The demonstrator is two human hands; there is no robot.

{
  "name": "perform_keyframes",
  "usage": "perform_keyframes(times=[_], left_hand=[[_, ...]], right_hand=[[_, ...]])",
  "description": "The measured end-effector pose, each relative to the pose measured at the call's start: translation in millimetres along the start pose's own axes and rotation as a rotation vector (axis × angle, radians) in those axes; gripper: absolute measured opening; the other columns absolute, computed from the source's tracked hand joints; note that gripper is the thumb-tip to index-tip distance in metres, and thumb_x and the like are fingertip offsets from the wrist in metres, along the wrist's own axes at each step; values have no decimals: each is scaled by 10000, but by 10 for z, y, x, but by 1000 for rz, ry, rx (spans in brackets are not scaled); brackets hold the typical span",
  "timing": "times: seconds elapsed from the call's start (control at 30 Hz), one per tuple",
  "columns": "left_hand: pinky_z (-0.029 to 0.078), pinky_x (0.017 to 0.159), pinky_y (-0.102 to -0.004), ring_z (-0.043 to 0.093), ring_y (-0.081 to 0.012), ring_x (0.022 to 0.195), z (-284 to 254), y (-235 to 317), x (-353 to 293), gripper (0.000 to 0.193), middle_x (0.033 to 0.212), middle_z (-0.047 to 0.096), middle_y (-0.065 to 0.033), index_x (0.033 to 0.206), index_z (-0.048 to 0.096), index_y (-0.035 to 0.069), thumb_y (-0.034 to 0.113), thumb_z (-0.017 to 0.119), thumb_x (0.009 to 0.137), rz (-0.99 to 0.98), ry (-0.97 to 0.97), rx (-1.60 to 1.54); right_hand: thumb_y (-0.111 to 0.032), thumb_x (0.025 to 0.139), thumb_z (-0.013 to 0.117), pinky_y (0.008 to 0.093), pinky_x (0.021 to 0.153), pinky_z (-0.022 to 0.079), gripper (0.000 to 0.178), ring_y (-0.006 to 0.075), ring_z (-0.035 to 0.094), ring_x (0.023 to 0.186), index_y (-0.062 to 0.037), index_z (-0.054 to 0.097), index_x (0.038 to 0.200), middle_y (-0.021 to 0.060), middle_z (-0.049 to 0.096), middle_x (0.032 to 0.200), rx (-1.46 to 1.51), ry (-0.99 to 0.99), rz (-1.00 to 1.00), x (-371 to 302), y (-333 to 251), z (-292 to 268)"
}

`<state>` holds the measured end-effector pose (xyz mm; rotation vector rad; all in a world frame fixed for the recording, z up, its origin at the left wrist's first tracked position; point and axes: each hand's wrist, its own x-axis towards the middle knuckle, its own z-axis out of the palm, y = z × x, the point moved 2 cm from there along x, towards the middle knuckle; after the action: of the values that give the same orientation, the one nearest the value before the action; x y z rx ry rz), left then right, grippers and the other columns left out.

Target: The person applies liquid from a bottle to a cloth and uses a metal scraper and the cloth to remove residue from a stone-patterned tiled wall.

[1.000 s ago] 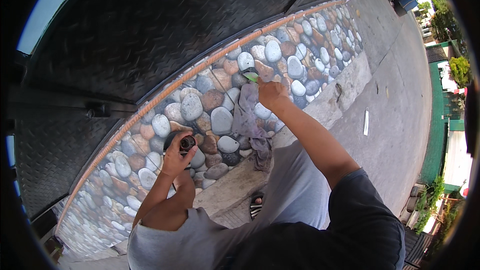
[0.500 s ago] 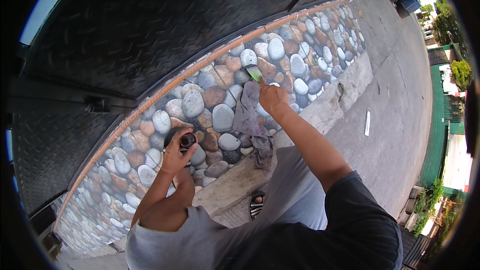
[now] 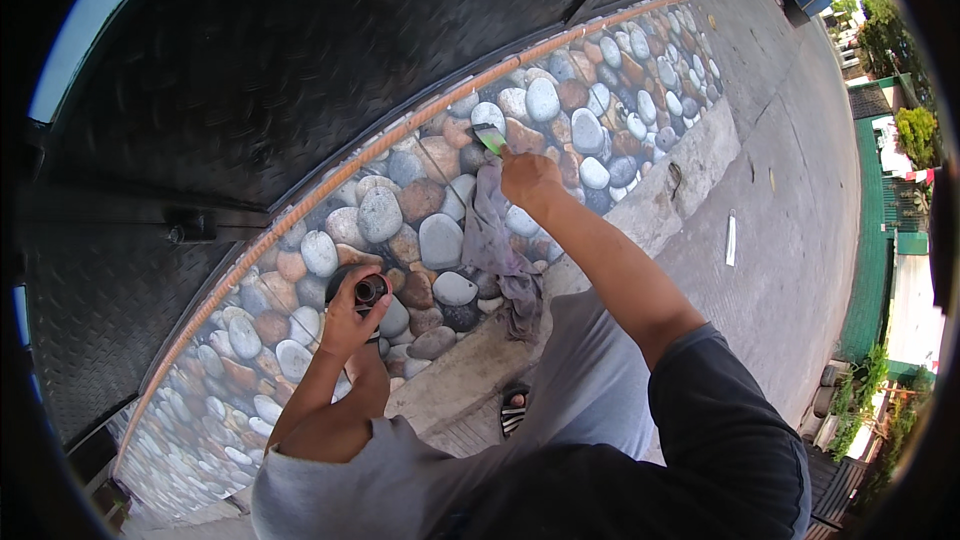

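Note:
My right hand (image 3: 530,180) is closed round a flat tool with a green handle and a dark, wide tip, which looks like a paintbrush (image 3: 490,138). Its tip rests against or just over a pale stone of the pebble-patterned surface (image 3: 440,240). Fingers of my left hand (image 3: 350,315) wrap round a dark bottle (image 3: 372,290), seen from above with its round mouth uncovered. What the bottle holds cannot be made out. Below my right hand, a crumpled greyish-purple rag (image 3: 495,240) drapes over the pebbles and down onto the concrete ledge.
An orange-brown trim strip (image 3: 400,130) runs along the pebble surface, under a black textured metal gate (image 3: 300,50). My sandalled foot (image 3: 514,408) stands by the concrete ledge (image 3: 450,380). A white strip (image 3: 731,238) lies on the grey pavement (image 3: 780,170) to the right.
My right hand and the brush have shifted slightly left and up, from a dark stone's edge toward the pale stone. My left hand keeps hold of the bottle in nearly the same place.

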<state>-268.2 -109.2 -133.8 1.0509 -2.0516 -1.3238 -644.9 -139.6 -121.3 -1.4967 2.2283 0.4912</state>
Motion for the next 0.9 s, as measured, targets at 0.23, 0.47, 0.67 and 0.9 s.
perform_keyframes(times=[0.23, 0.47, 0.67, 0.9], left_hand=[[517, 956, -386, 635, -324, 1148, -19, -6, -11, 507, 1257, 629, -157, 1306, 541, 83, 166, 766, 859, -3, 2, 29], [518, 964, -385, 640, -316, 1147, -21, 34, 32, 509, 1253, 633, -153, 1310, 540, 82, 154, 767, 860, -23, -12, -1], [532, 944, -374, 641, -312, 1144, -9, 29, 16, 505, 1253, 633, -153, 1307, 541, 76, 152, 766, 861, 9, -7, 25], [530, 942, -380, 640, -317, 1143, 26, 48, 30, 497, 1255, 627, -159, 1302, 544, 74, 150, 762, 863, 7, -6, 13]], right_hand=[[-226, 1011, 359, 459, 941, 524, 525, 370, 682, 1067, -93, 400, 1518, 212, 696, 1163, 80, -17, -11, 31, -83, 21], [-182, 1006, 333, 450, 934, 534, 542, 347, 670, 1117, -96, 364, 1541, 178, 671, 1255, 105, -24, 0, 30, -42, -66], [-245, 1012, 334, 485, 962, 513, 539, 390, 661, 1105, -105, 381, 1530, 212, 671, 1227, 260, 38, 21, 67, -2, 59], [-269, 1013, 333, 480, 959, 515, 515, 401, 660, 1091, -108, 440, 1491, 234, 668, 1213, 266, 60, -20, 116, 93, 186]])
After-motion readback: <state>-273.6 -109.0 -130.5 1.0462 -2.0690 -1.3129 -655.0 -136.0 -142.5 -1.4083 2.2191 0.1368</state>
